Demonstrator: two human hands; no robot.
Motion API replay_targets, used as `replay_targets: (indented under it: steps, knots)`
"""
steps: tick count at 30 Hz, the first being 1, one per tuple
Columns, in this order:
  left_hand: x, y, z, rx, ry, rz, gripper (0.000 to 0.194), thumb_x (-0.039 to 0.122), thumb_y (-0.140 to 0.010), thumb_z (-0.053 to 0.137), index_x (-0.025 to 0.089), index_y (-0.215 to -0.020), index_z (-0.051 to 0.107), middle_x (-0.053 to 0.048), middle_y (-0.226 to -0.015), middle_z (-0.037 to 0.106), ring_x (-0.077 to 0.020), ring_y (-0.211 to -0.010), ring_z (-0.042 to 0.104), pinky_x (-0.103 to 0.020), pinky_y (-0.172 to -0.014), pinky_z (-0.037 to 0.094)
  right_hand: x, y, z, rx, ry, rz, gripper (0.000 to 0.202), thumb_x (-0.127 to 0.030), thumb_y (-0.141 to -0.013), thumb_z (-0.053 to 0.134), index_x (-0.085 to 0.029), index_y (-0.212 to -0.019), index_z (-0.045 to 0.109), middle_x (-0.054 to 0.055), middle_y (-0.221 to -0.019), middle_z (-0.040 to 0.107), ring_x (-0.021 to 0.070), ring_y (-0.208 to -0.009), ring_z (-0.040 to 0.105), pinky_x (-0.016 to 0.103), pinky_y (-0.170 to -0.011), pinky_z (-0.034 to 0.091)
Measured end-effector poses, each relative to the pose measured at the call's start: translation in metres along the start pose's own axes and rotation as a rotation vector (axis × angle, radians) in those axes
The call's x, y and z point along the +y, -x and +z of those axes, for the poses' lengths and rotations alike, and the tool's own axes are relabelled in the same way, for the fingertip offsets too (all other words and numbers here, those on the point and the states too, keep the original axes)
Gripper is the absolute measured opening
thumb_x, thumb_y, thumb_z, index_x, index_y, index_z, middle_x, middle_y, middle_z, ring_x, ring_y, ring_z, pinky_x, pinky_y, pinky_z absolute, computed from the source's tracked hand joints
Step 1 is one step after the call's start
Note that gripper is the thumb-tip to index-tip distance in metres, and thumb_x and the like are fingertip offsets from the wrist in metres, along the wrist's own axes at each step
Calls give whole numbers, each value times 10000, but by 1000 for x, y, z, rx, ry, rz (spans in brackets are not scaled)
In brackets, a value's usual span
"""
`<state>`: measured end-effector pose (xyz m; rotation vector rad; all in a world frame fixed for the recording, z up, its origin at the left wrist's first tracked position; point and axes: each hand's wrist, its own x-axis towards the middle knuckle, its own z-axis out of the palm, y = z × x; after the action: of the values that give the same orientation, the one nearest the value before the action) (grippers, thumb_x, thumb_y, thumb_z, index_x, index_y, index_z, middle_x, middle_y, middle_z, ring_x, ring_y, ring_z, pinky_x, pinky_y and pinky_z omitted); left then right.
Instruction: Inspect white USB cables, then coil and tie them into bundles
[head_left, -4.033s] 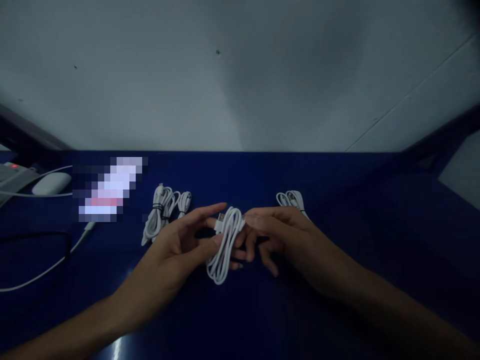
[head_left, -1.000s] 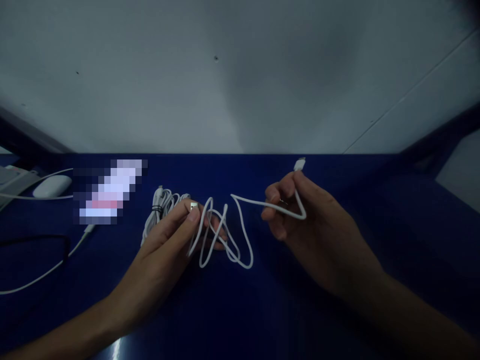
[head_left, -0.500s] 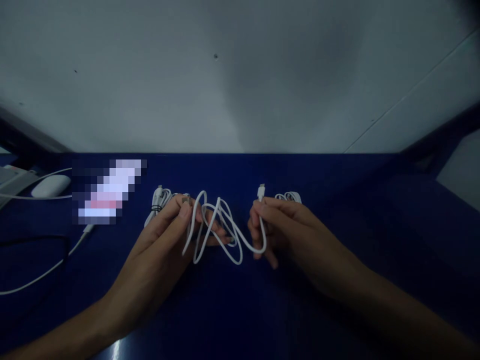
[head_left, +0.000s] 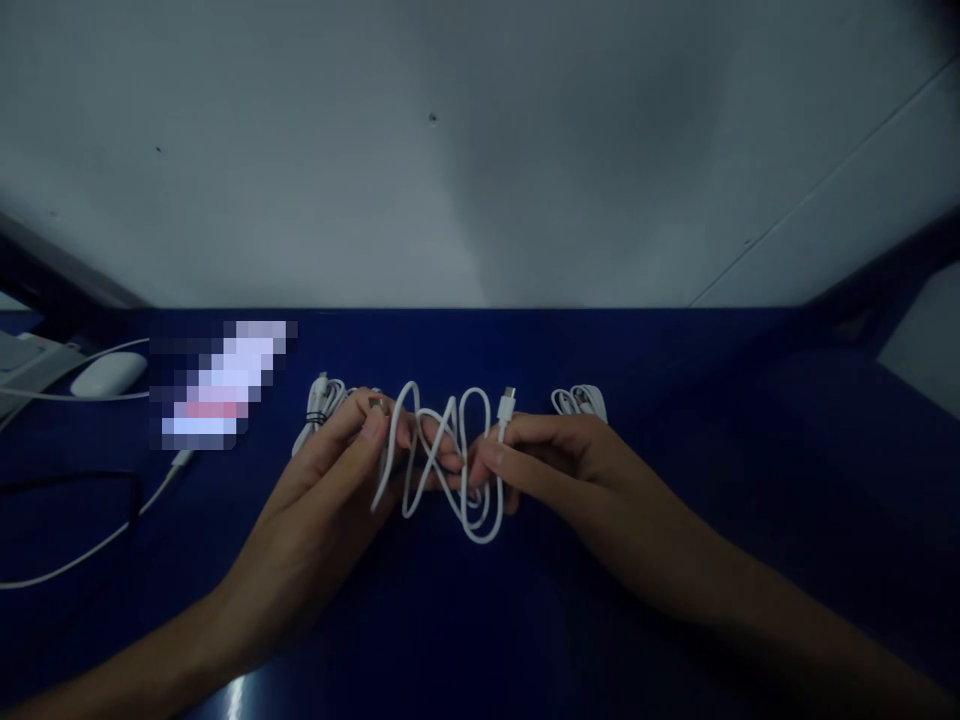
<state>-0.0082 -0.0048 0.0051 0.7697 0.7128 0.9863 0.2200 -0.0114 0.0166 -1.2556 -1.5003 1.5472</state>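
A white USB cable (head_left: 481, 540) hangs in loose loops between my two hands above the blue table. My left hand (head_left: 330, 475) is closed, pinching the cable near one metal-tipped plug, with loops lying over its fingers. Thumb and forefinger of my right hand (head_left: 555, 455) grip the cable just below its other plug (head_left: 507, 402), which points upward. Some loops cross in front of the right fingertips, and the lower fingers are partly hidden. Behind my left hand lies a bundled white cable (head_left: 319, 405) with a dark tie. Another coiled white cable (head_left: 581, 400) rests beyond my right hand.
A lit, pixelated phone-like screen (head_left: 232, 385) lies at the left, with a white cord (head_left: 154, 497) running from its near end. Farther left are a white mouse-like object (head_left: 110, 374) and a pale box (head_left: 34, 362). A grey wall (head_left: 480, 180) rises behind the blue table (head_left: 465, 640).
My right hand has moved left, closer to my left hand, bringing the plug with it. The cable loops are now bunched closer together at the right fingertips.
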Motion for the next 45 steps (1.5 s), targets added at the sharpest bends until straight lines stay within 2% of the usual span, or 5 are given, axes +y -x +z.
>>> replay_targets:
  steps: [14, 25, 30, 38, 45]
  knots:
    - [-6, 0, -8, 73, -73, 42, 219, 314, -1168, 590, 242, -1024, 738, -35, -1191, 711, -242, -1304, 667, -319, -1060, 621, 8, 0, -4, -109, -271, -106, 347, -438, -1134, 656, -253, -899, 831, 13, -916, 783, 190, -915, 709, 356, -936, 543]
    - [-1, -1, -4, 1, -49, -64, 318, 412, -1193, 488, 207, -1015, 654, -160, -1304, 787, -380, -1256, 752, -538, -967, 693, 12, -6, 1, -52, -584, -76, 317, -387, -1124, 669, -233, -882, 803, 26, -901, 797, 179, -909, 770, 328, -936, 585]
    - [-2, 1, -5, -36, -117, -24, 248, 333, -1192, 472, 215, -1122, 680, -182, -1353, 779, -434, -1335, 719, -547, -780, 760, 15, -8, 0, 37, -552, -73, 295, -379, -1109, 684, -254, -876, 814, 25, -917, 773, 204, -963, 757, 349, -947, 583]
    - [-5, 0, -5, -39, -145, -15, 179, 180, -1042, 777, 246, -1198, 717, -102, -1244, 811, -354, -1217, 790, -426, -823, 769, 15, -8, -2, -8, -463, -65, 270, -432, -1084, 702, -268, -922, 843, 74, -1164, 816, 293, -1172, 730, 478, -1091, 531]
    - [-7, -3, -9, -39, -96, -21, 268, 155, -1104, 573, 244, -1270, 764, -118, -1328, 760, -380, -1273, 742, -458, -823, 767, 17, -6, -2, 16, -391, -89, 236, -458, -1077, 723, -324, -965, 882, 31, -1097, 809, 268, -1135, 713, 429, -1022, 520]
